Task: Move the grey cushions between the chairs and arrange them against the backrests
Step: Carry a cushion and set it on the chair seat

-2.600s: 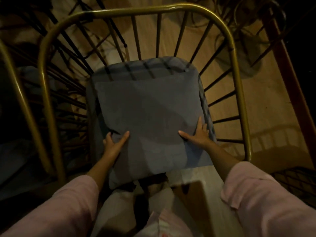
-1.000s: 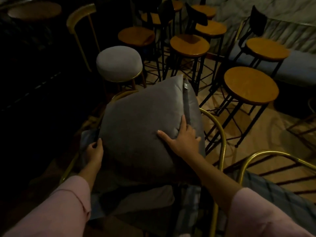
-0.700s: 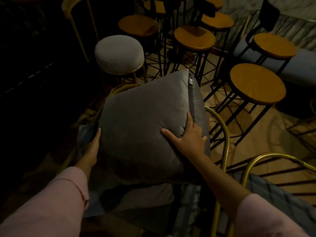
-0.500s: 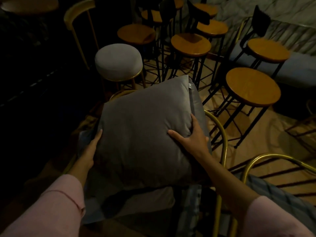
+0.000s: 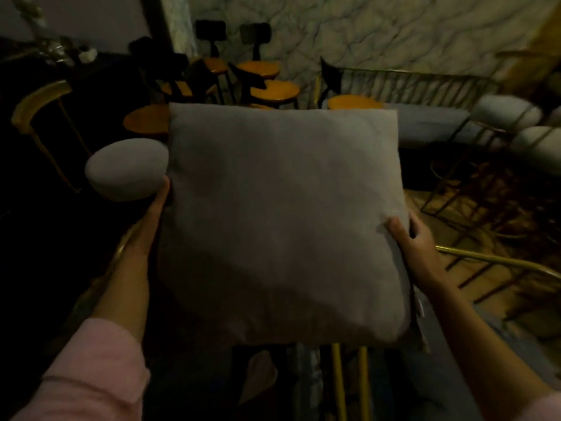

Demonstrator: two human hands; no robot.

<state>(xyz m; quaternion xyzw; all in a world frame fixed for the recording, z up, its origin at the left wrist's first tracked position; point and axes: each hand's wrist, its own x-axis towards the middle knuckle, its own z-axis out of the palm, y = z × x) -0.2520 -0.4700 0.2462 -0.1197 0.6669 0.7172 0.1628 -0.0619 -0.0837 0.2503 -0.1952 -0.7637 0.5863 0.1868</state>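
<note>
A square grey cushion (image 5: pixel 282 220) fills the middle of the head view, held up in the air in front of me. My left hand (image 5: pixel 159 202) grips its left edge, fingers mostly hidden behind the fabric. My right hand (image 5: pixel 409 235) clasps its right edge, thumb on the front face. The gold-framed chair (image 5: pixel 485 262) with a wire backrest shows at the lower right, and gold legs (image 5: pixel 349 381) stand just under the cushion. The chair seat below is hidden by the cushion.
A grey round stool (image 5: pixel 127 168) stands at the left. Several wooden round stools (image 5: pixel 273 89) with black backs crowd the far middle. A grey bench (image 5: pixel 431 126) with gold rails runs along the right. A gold chair back (image 5: pixel 39 98) is at far left.
The cushion has been lifted off the chair backrest and raised toward me. My right hand moved from its face to its right edge. My view has tilted upward.
</note>
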